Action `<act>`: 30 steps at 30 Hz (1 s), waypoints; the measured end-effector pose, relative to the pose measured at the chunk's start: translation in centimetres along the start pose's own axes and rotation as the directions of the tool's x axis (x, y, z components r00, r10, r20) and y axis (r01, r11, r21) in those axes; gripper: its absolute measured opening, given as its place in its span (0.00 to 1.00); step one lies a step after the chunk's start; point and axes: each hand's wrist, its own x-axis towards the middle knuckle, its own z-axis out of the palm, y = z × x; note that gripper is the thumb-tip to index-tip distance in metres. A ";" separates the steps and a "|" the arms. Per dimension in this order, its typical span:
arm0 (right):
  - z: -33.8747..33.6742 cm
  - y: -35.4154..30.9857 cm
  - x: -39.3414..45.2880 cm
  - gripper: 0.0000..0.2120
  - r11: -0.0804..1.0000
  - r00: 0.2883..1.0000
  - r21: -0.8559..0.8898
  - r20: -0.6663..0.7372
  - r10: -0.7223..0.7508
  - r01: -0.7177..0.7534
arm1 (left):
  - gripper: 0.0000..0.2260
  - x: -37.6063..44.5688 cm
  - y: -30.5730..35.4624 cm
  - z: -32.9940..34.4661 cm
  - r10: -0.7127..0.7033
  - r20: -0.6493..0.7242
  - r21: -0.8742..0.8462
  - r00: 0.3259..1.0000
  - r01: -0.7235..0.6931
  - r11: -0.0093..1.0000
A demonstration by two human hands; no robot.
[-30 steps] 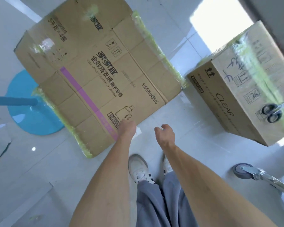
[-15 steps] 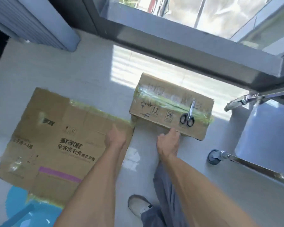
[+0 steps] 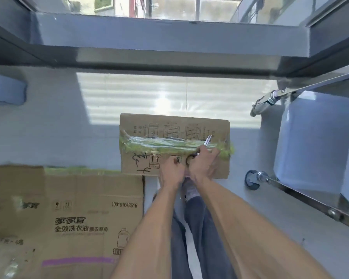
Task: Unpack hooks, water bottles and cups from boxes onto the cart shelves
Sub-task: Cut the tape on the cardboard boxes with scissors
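Note:
A sealed cardboard box (image 3: 149, 125) stands on the floor ahead of me, with green-tinted tape (image 3: 159, 144) along its top seam. A pair of scissors (image 3: 208, 140) lies on the box top with its blades pointing away over the tape. My right hand (image 3: 203, 165) covers and grips the scissors' handles. My left hand (image 3: 170, 172) sits just left of it on the box's near edge, fingers curled; whether it holds anything is hidden. The steel cart (image 3: 310, 190) stands to the right. No hooks, bottles or cups show.
A flattened cardboard box (image 3: 69, 208) lies on the floor at the lower left. The cart's caster wheel (image 3: 252, 179) sits close to the box's right end. A window frame and sill (image 3: 169, 57) run across the far side. My legs and a shoe are below my hands.
My view has swung up from the flattened box to the sealed box. Both hands have moved forward onto the box top, and my right hand has taken hold of the scissors.

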 end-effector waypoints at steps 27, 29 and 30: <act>1.4 -5.7 -8.2 0.19 0.745 0.944 -0.595 0.079 -0.319 0.301 | 0.10 1.7 0.6 -11.3 -0.261 -0.101 -0.360 0.960 0.209 0.909; 1.5 -5.9 -7.3 0.17 0.703 0.905 -0.584 0.150 -0.397 0.405 | 0.11 2.2 0.3 -11.4 -0.256 -0.104 -0.395 0.961 0.196 0.897; 1.4 -6.1 -7.0 0.16 0.687 0.883 -0.566 0.192 -0.428 0.456 | 0.11 2.4 0.2 -11.4 -0.253 -0.118 -0.426 0.960 0.182 0.886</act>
